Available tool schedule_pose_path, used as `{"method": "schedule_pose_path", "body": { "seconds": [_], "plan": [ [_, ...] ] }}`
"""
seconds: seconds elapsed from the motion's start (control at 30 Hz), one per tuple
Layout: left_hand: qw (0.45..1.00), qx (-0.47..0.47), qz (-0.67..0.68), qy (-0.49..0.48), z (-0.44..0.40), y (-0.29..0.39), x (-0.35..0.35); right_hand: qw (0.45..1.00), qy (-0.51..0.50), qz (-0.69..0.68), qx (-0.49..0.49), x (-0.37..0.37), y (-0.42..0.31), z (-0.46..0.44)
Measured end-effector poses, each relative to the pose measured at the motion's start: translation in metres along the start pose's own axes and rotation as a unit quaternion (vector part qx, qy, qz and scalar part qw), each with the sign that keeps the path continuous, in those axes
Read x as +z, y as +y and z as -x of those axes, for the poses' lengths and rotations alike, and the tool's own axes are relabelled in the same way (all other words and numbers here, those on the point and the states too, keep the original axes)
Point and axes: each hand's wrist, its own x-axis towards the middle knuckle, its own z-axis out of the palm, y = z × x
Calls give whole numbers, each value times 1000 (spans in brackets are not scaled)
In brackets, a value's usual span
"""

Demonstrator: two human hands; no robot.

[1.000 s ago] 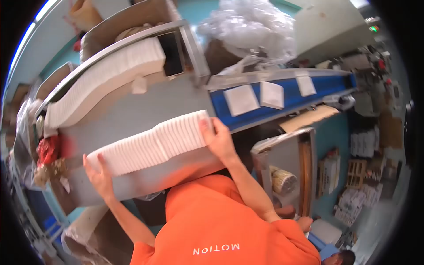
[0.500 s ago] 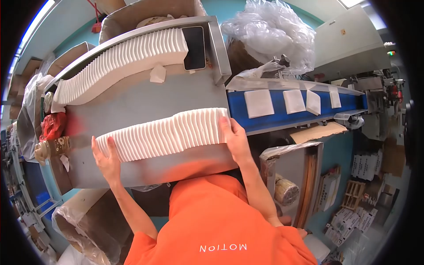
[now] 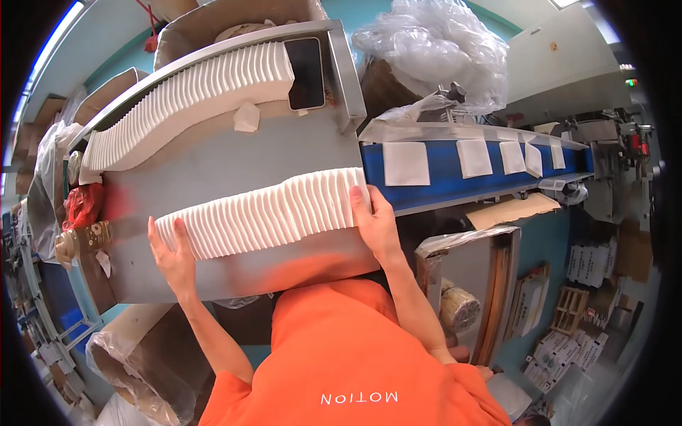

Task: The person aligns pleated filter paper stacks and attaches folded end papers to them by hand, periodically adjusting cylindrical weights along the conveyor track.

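Observation:
A long row of white folded napkins (image 3: 263, 216) stands on the grey metal table (image 3: 213, 163), held between both hands. My left hand (image 3: 172, 257) is at the row's left end, its thumb and fingers around it. At the right end, my right hand (image 3: 375, 221) grips the last napkins, thumb on top, beside the conveyor. Along the table's back edge runs a second curved row of napkins (image 3: 192, 103), with a phone (image 3: 305, 73) at its right and a loose white piece (image 3: 247, 118) in front. Flat napkins (image 3: 406, 164) lie spaced on the blue belt (image 3: 442, 165).
Clear plastic bags (image 3: 440, 53) are heaped behind the belt. A red bag (image 3: 84, 206) and a tape roll (image 3: 92, 238) sit at the table's left edge. Cardboard boxes (image 3: 145, 355) stand below left and behind. A framed bin (image 3: 465, 248) is under the belt.
The camera view has shifted and steadied. More napkins now show on the belt, and those seen before have moved along it to the right. Both hands stay on the row's ends.

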Motion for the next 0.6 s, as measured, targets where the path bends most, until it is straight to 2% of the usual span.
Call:
{"method": "schedule_pose_path", "body": {
  "seconds": [0.03,0.07,0.2,0.33,0.43,0.47,0.5,0.6],
  "plan": [
    [1000,2,3,1,-1,1,1,987,-25,-138,74,-5,6,-3],
    [1000,2,4,3,0,1,1,950,-53,-272,147,-10,12,-5],
    [1000,-5,1,6,1,2,0,949,-128,-226,182,-39,35,7],
    [1000,-6,7,6,2,3,2,939,30,-318,128,-39,31,-9],
    [1000,7,-1,3,2,2,4,994,-7,-108,-4,-14,11,-12],
    [1000,11,0,2,2,1,5,1000,-28,9,-4,-9,-2,-6],
    [1000,15,2,1,1,1,6,999,-4,36,-30,-3,4,-8],
    [1000,4,-1,-2,3,6,5,965,-46,-236,108,-7,28,-13]
  ]
}}
